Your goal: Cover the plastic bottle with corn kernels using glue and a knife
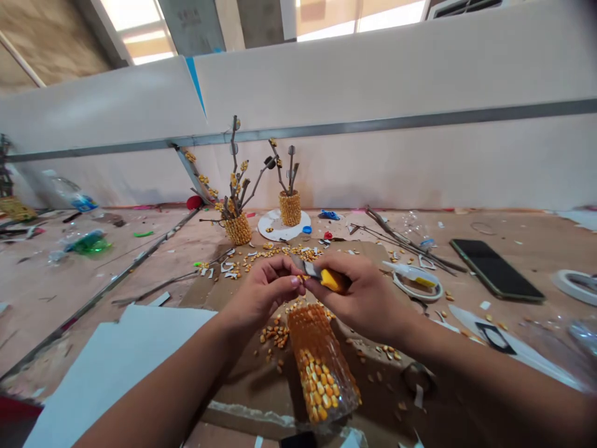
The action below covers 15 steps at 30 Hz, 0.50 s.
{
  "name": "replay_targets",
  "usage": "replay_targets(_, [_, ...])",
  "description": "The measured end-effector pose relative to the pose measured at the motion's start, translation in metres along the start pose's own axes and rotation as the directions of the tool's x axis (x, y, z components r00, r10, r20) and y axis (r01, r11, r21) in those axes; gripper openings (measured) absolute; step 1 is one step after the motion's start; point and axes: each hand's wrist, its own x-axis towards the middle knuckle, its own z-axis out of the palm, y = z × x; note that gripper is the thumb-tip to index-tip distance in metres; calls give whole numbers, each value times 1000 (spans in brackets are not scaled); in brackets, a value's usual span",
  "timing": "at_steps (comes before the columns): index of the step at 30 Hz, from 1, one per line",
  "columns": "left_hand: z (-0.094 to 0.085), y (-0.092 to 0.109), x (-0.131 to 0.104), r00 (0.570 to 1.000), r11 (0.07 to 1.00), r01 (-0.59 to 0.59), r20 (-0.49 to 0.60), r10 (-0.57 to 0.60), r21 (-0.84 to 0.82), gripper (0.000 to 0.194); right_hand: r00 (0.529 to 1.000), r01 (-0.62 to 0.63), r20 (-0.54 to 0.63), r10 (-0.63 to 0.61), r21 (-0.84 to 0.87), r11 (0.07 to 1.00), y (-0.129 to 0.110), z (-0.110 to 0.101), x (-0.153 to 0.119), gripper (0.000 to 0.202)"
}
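Observation:
My right hand (368, 302) grips a yellow-handled utility knife (333, 280), its metal end pointing left towards my other hand. With thumb and fingertips closed, my left hand (261, 289) pinches a corn kernel (301, 279) beside the blade; most of the kernel is hidden. Below both hands, a clear plastic cylinder (345, 379) lies on its side, partly covered in rows of glued corn kernels (318, 386). Loose kernels (275, 335) are scattered around it on a cardboard sheet (228, 389).
Two kernel-covered pots, one left (237, 229) and one (290, 208) on a white disc (268, 227), hold twigs. A phone (497, 269), tape roll (576, 286), dry sticks (401, 236) and scissors-like clutter lie right. White paper (125, 367) is left; a white panel (373, 162) stands behind.

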Motion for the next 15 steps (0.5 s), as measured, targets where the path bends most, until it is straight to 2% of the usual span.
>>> replay_targets(3, [3, -3, -2, 1000, 1000, -20, 3, 20, -8, 30, 995, 100, -28, -101, -26, 995, 4, 2, -3, 13])
replay_targets(7, [5, -2, -4, 998, 994, -35, -42, 39, 108, 22, 984, 177, -25, -179, -61, 982, 10, 2, -6, 18])
replay_targets(11, [6, 1, -8, 991, 952, -116, -27, 129, 282, 16, 987, 156, -30, -159, -92, 984, 10, 5, -9, 13])
replay_targets(15, [3, -1, -10, 964, 851, -247, 30, 263, 463, 15, 997, 58, -47, -62, -85, 995, 5, 5, -9, 6])
